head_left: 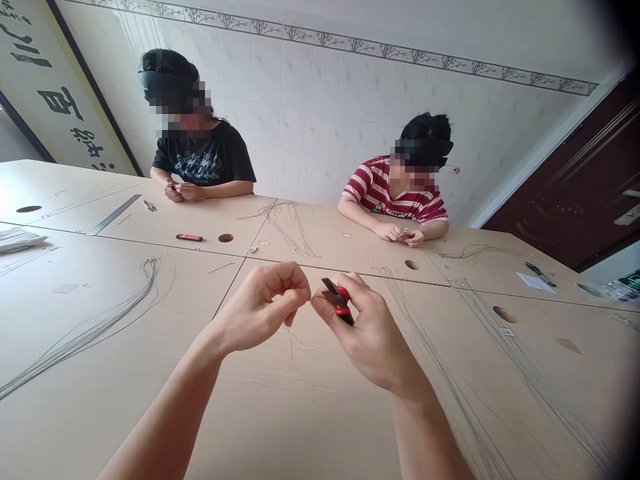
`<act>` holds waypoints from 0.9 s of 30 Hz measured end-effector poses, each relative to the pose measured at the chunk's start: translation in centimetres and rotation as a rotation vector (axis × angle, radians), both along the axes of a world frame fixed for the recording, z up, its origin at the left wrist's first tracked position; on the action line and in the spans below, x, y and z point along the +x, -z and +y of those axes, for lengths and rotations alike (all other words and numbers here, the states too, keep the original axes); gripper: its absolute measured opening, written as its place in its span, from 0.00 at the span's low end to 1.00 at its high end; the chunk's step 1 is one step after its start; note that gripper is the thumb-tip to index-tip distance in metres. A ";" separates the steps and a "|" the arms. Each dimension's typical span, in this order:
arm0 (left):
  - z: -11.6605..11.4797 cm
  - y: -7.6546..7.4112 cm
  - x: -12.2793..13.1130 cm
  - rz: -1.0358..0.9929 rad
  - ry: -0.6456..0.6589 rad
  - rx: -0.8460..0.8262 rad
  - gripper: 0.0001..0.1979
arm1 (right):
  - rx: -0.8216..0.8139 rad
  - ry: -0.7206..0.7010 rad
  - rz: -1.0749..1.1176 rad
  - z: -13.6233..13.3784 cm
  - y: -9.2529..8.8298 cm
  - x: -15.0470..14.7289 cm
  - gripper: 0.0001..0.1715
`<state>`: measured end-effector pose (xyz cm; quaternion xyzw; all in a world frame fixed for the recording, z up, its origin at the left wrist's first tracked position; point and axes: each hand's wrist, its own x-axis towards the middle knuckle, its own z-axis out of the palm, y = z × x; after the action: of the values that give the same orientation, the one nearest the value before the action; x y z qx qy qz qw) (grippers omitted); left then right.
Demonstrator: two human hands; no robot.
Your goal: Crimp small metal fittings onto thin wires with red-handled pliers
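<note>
My left hand [267, 303] is closed in a pinch above the middle of the table. Thin wire ends [291, 340] hang below its fingers. Close beside it, my right hand [357, 327] is wrapped round small pliers [336, 297] with red and black handles, their dark jaws apart and pointing up and left. Its thumb and forefinger also come together near the left fingertips, where a tiny bit shows between the hands, too small to name. To the left lies a bundle of thin grey wires [127, 307] with small metal pieces at its top end.
Two people sit across the table [240, 413], their hands busy with small items. More wire bundles [435, 360] lie to the right. A steel ruler [115, 215], a red and black box cutter [189, 237], a pen [540, 273] and round cable holes [226, 238] are around.
</note>
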<state>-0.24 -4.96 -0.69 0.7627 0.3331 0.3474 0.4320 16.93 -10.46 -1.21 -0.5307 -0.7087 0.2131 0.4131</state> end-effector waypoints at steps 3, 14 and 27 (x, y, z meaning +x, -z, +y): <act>0.1 0.1 0.1 -0.008 0.002 -0.001 0.07 | 0.023 0.002 -0.010 0.0 0.0 -0.1 0.11; 0.0 0.1 0.2 -0.002 -0.009 -0.021 0.07 | 0.083 0.014 -0.061 0.0 0.1 -0.1 0.13; -0.1 0.0 0.0 -0.033 0.045 -0.030 0.06 | 0.018 0.029 0.001 0.2 0.4 0.1 0.10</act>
<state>-0.20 -5.08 -0.67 0.7577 0.3141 0.3450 0.4564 17.01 -10.24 -1.60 -0.5370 -0.7026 0.2010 0.4215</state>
